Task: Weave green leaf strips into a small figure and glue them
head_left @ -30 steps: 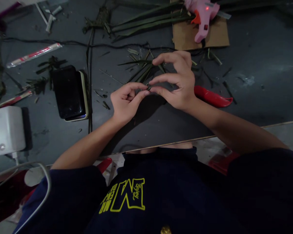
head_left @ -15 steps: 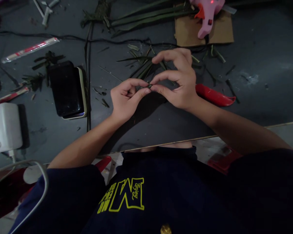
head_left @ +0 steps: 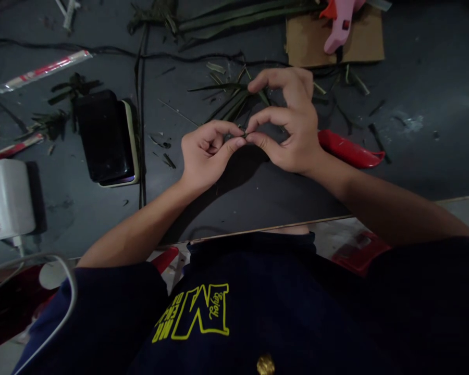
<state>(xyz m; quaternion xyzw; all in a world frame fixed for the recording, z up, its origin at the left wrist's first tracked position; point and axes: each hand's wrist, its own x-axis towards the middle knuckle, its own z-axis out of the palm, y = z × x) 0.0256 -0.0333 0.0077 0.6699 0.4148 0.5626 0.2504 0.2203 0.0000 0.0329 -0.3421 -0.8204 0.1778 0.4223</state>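
Observation:
Between the thumb and forefinger of my left hand (head_left: pixel 206 155) is pinched a small green leaf piece (head_left: pixel 244 134), mostly covered by the fingertips. The thumb and forefinger of my right hand (head_left: pixel 293 125) meet at the same piece from the other side, while its other fingers are raised and curved. Just beyond the hands, dark green leaf strips (head_left: pixel 234 107) lie fanned on the grey table (head_left: pixel 250 198); whether they join the pinched piece I cannot tell. A red curved object (head_left: pixel 349 149) lies beside my right wrist.
A pink glue gun (head_left: pixel 339 31) rests on cardboard (head_left: pixel 297 44) at the back right. Stacked black phones (head_left: pixel 103 138) and a white box with a cable (head_left: pixel 8 200) are at left. Long leaves (head_left: pixel 234 23), a dark cord (head_left: pixel 113 50), a red-and-white packet (head_left: pixel 45 71) and leaf scraps lie around.
Both hands keep their pinch on the small piece, with the fingertips slightly closer together. The whole view has shifted a little.

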